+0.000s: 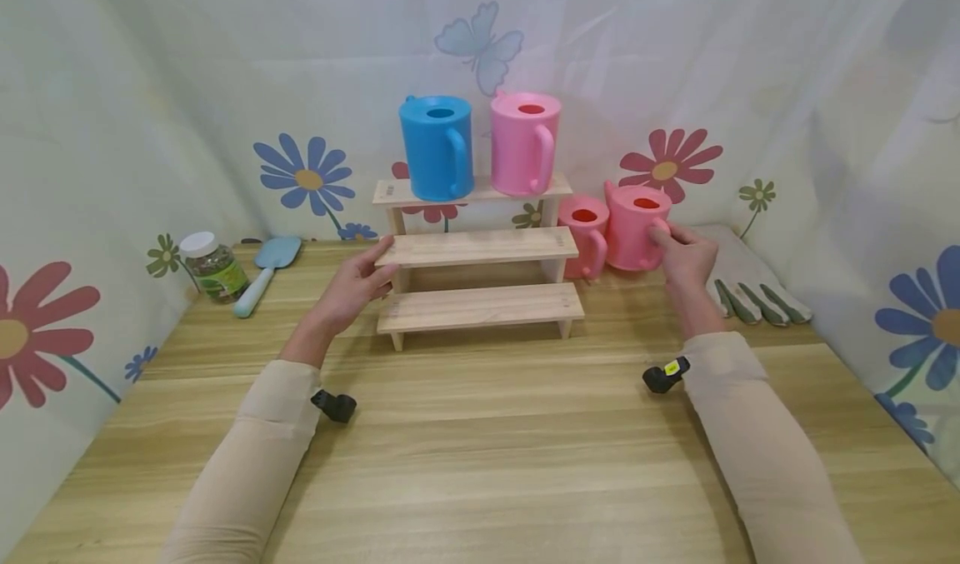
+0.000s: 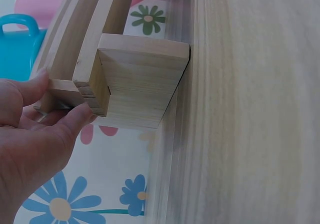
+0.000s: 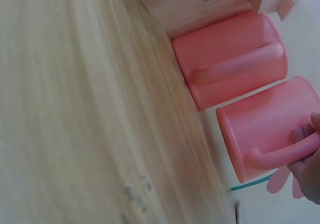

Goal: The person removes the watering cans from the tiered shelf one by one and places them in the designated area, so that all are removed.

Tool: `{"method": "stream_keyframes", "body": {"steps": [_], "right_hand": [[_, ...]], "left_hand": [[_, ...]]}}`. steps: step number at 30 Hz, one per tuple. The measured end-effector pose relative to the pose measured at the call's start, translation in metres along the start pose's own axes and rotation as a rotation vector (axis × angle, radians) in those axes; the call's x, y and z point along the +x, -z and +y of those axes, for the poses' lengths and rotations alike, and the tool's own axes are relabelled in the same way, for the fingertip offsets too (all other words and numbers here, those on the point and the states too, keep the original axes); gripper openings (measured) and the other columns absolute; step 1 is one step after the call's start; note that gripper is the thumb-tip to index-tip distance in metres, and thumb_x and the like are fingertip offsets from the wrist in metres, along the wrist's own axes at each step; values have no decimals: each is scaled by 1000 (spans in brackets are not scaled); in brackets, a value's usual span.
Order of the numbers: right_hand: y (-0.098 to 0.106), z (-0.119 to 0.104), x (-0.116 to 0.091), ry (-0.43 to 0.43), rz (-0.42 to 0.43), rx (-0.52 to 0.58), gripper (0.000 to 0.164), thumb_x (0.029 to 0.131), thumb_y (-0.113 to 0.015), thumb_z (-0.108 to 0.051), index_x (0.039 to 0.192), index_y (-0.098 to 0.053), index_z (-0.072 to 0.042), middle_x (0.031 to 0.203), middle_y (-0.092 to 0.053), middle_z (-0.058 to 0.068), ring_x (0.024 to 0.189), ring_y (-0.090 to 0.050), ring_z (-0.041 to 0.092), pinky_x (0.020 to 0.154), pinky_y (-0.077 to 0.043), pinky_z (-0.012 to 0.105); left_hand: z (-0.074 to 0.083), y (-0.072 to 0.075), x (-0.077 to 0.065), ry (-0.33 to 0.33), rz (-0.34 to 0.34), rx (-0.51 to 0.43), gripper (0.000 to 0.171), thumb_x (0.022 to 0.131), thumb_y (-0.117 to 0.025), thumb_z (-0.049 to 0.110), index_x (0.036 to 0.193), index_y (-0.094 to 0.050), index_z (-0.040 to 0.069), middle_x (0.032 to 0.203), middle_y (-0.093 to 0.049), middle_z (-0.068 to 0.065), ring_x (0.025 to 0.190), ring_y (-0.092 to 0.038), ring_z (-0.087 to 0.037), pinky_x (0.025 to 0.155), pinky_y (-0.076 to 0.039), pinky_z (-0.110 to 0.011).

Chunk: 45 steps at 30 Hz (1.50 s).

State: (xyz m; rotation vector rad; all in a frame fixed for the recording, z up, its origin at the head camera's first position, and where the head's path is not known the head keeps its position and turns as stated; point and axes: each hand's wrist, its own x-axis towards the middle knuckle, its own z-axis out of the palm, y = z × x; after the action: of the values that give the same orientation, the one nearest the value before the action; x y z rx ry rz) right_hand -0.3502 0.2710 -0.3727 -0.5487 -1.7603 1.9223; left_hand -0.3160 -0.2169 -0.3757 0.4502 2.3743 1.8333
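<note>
My right hand (image 1: 688, 256) grips the handle of a pink watering can (image 1: 628, 229); in the right wrist view the can (image 3: 265, 129) looks raised a little off the table, tilted. Beside it, another pink watering can (image 1: 583, 256) stands against the right end of a three-step wooden stand (image 1: 480, 249). My left hand (image 1: 352, 285) is at the stand's left end. In the left wrist view, thumb and fingers (image 2: 75, 121) hold the end of a step (image 2: 92, 81). On the top step stand a blue watering can (image 1: 429, 156) and a pink watering can (image 1: 517, 152).
At the back left are a lidded jar (image 1: 217, 268) with a green label and a light blue hand shovel (image 1: 270, 268). Gardening gloves (image 1: 757, 293) lie at the back right. A flowered curtain (image 1: 337, 64) hangs behind the wooden table (image 1: 487, 447).
</note>
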Motion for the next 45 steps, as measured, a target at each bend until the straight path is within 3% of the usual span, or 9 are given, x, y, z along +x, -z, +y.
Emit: {"method": "stream_keyframes", "body": {"steps": [15,29,32,38,45], "right_hand": [[-4,12,-5,-79,-89,-109,48,89,-78,-30,135,-65,-19,135,-62,6,113,-57,16,103,-48,28],[0,6,-5,-115,-123,-111,54,87,-80,-32,137,-64,-16,135,-58,6,116,-57,19,103,-48,30],[4,-4,-7,-75,-95,-165,58,87,-79,-38,138,-63,-15,133,-58,7,115,-56,19,102,-48,30],[-1,-30,-23,82,-45,-222,56,90,-75,-40,139,-62,-16,131,-63,7,116,-59,18,98,-51,27],[-25,-41,-58,230,-178,-198,46,87,-79,-37,126,-72,-15,119,-71,6,111,-64,17,96,-52,26]], "left_hand": [[0,0,0,-1,3,-2,63,106,-51,22,161,-20,17,166,-14,-9,146,-28,-29,111,-36,-49],[0,0,-1,-9,1,-4,64,106,-51,22,161,-19,17,166,-14,-9,147,-27,-30,111,-35,-50],[0,0,-1,-8,1,-5,64,106,-51,21,161,-19,17,166,-14,-10,147,-27,-31,111,-35,-50],[1,0,-1,-8,3,-6,64,107,-50,20,161,-18,16,166,-13,-11,147,-26,-32,112,-34,-51],[3,-1,-2,-1,3,-12,63,107,-50,18,161,-18,16,166,-13,-10,147,-26,-32,112,-32,-52]]}}
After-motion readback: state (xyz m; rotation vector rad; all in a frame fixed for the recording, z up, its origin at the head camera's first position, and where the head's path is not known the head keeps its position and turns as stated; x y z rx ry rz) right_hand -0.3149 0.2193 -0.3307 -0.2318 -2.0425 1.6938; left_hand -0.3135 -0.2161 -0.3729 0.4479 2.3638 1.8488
